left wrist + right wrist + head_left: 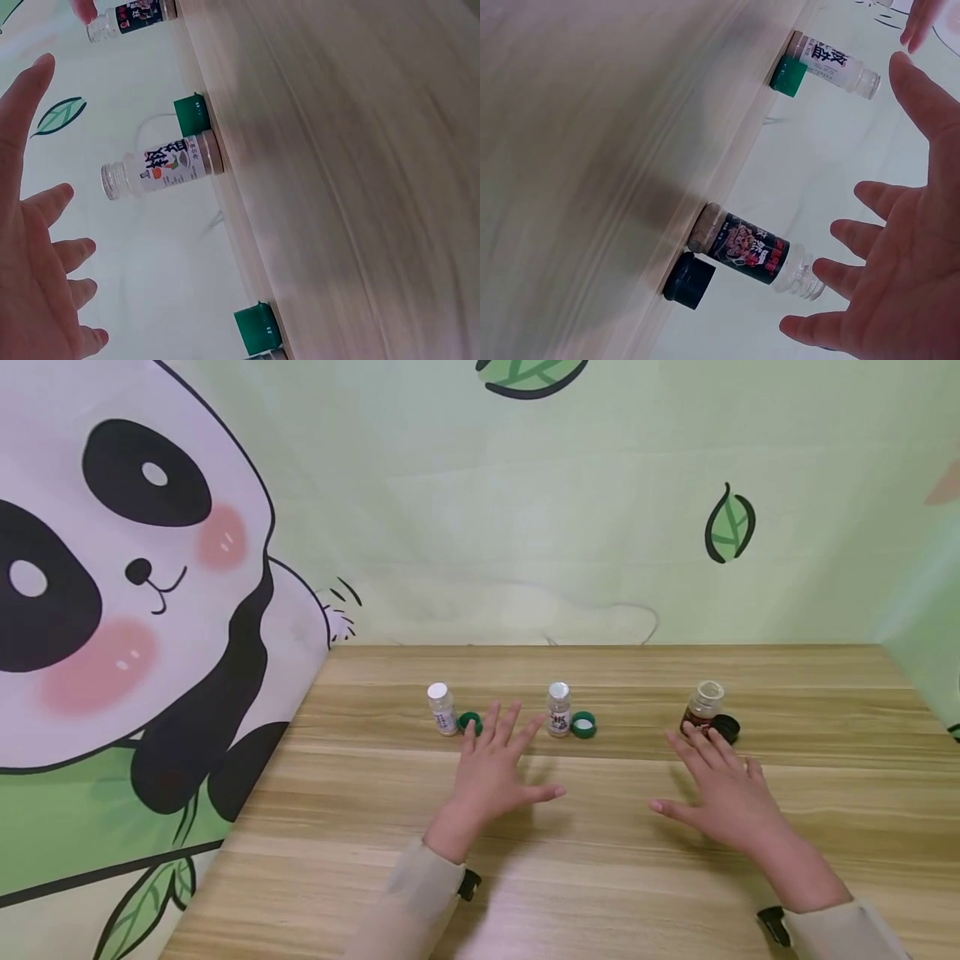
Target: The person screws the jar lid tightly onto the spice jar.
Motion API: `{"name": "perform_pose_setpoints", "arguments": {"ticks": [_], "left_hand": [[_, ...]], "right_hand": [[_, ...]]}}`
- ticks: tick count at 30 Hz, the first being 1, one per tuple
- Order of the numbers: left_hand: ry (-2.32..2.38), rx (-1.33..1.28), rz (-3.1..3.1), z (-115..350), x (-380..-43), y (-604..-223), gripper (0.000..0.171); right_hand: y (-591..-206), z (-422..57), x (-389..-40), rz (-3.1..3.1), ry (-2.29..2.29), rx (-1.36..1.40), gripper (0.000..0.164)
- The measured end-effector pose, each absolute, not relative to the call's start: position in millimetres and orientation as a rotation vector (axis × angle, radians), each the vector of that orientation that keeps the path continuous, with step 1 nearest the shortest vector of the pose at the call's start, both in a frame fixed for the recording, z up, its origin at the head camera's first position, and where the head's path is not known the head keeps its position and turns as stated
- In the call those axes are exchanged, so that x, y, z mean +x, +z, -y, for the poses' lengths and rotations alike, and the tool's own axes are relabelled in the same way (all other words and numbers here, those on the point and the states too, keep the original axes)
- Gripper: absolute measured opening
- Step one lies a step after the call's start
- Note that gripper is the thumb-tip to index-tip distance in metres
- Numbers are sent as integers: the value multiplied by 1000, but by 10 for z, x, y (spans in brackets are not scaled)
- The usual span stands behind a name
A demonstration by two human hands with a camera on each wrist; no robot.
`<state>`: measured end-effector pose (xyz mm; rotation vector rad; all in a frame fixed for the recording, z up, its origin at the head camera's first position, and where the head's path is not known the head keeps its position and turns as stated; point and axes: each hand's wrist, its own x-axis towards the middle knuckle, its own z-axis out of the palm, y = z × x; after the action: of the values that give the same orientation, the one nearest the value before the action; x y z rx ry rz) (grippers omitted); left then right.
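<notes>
Head view: left hand, right hand, fingers splayed wide, empty; clear, dark-labelled cylindrical bottle beyond right fingers; go gently, could topple.

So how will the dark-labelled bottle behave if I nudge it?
The dark-labelled bottle stands tall and narrow, so a side push could tip it, though its brown contents, sitting low, may steady it slightly. With the black cap off, tipping might spill them.

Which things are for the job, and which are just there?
Probably for the job, near the left hand and right hand:
left bottle, middle bottle, dark-labelled bottle
left green cap, middle green cap, black cap

Just there:
wooden table
panda picture
</notes>
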<state>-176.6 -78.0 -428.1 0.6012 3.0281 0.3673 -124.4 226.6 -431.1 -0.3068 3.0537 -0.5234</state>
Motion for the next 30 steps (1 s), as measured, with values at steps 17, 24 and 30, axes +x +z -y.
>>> {"name": "perform_pose_setpoints", "arguments": {"ticks": [17, 24, 30], "left_hand": [[437, 683, -2997, 629, -1695, -4216, 94], [545, 653, -2901, 497, -1665, -4166, 89], [673, 692, -2836, 369, -1656, -4203, 81]], "right_hand": [[-4309, -2425, -1203, -3154, -442, -315, 91], [-4323, -2524, -1176, -3201, -480, -271, 87], [-4322, -2613, -1166, -3145, -596, -199, 85]]}}
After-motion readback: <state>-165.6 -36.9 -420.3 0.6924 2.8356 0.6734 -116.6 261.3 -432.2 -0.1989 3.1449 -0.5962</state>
